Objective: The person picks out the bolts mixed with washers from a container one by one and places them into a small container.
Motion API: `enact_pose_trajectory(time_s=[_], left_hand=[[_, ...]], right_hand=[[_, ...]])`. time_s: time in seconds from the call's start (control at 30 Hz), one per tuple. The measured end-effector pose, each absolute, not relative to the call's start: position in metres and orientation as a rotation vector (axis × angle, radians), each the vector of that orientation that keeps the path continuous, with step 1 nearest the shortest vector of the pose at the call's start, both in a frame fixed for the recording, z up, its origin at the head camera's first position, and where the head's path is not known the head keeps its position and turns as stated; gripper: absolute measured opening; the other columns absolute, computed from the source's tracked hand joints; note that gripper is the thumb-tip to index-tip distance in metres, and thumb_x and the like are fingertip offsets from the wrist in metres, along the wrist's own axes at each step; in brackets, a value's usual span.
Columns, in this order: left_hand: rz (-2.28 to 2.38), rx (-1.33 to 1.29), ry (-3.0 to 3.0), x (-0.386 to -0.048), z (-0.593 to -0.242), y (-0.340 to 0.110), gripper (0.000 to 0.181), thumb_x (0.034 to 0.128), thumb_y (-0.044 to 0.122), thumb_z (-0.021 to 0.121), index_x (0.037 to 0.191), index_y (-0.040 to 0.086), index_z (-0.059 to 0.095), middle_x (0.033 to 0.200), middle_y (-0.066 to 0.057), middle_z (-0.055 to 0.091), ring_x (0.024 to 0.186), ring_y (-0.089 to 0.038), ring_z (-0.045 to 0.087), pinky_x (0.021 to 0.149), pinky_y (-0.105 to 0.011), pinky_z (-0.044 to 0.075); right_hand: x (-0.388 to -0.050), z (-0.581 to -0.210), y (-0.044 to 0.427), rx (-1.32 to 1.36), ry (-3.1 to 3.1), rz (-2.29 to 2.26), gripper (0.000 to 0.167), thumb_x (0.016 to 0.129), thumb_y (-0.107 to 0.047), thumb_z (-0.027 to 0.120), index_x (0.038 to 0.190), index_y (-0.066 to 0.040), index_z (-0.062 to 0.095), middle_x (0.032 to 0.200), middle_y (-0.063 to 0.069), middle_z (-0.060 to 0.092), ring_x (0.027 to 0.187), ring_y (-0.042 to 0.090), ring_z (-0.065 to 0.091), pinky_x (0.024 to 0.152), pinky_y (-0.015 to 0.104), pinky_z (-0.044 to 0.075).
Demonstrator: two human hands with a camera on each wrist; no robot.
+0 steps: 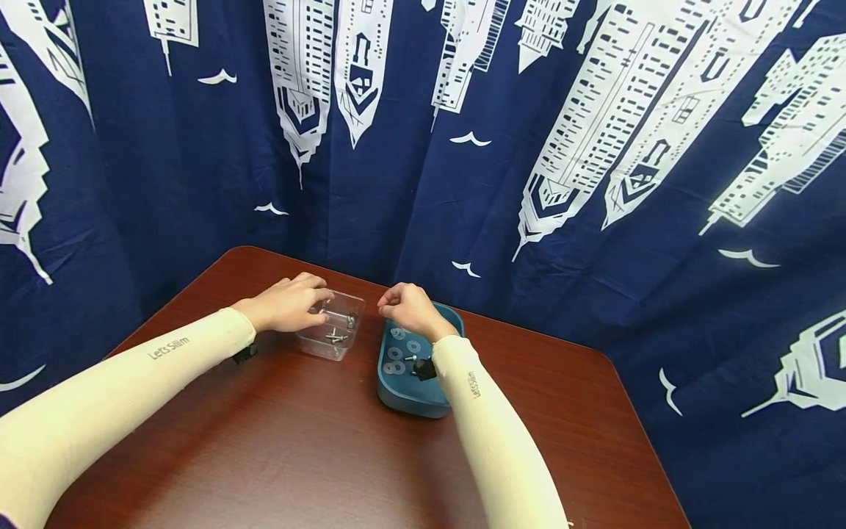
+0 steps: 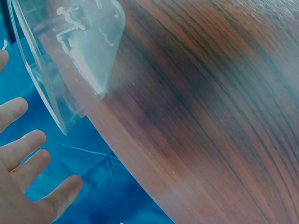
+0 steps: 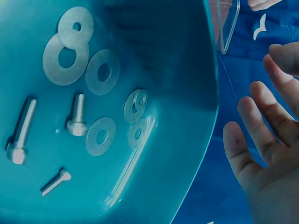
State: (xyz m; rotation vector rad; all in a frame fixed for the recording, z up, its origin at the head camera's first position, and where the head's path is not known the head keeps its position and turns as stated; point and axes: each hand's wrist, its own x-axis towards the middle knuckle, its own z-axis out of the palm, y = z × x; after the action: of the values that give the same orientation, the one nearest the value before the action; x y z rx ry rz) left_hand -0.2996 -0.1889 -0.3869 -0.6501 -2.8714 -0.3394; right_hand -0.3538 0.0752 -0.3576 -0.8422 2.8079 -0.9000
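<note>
A clear plastic box (image 1: 324, 348) stands on the table with several small metal bolts (image 1: 336, 337) inside. My left hand (image 1: 288, 303) hovers at its left side, fingers spread with nothing held; the left wrist view shows them apart from the box. To the right is a blue tray (image 1: 411, 405), over whose far left edge my right hand (image 1: 411, 309) is raised. In the right wrist view its fingers (image 3: 254, 119) are loosely bent, thumb near the index finger, and nothing shows between them. Several flat washers (image 3: 103, 72) and hex-head bolts (image 3: 22, 133) lie in the tray.
Both containers stand near the back of a brown wooden table (image 1: 264, 448). Behind it hangs a dark blue curtain (image 1: 370, 220) with white building prints. A narrow strip of tabletop separates the box from the tray.
</note>
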Motion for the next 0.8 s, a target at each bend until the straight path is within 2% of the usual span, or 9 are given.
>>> enact_pose_trajectory(time_s=[0.33,0.8], left_hand=[[-0.365,-0.668,-2.872,-0.303,-0.388,-0.181,0.051,0.0925,0.035,0.067,0.135,0.007,0.063,0.141,-0.019,0.055,0.134,-0.035,0.045,0.103,-0.061,0.042],[-0.406,-0.694,-2.883,-0.304,-0.385,-0.163,0.052,0.0932,0.036,0.066,0.138,0.01,0.062,0.146,-0.018,0.052,0.139,-0.035,0.041,0.107,-0.063,0.038]], right_hand=[[-0.354,-0.36,0.089,-0.859,2.814,-0.919,0.009,0.089,-0.012,0.07,0.093,-0.009,0.077,0.098,0.003,0.07,0.084,0.015,0.062,0.071,0.026,0.051],[-0.351,-0.364,0.111,-0.789,2.781,-1.01,0.008,0.088,-0.011,0.071,0.093,-0.007,0.076,0.104,0.004,0.069,0.086,0.014,0.067,0.077,0.029,0.055]])
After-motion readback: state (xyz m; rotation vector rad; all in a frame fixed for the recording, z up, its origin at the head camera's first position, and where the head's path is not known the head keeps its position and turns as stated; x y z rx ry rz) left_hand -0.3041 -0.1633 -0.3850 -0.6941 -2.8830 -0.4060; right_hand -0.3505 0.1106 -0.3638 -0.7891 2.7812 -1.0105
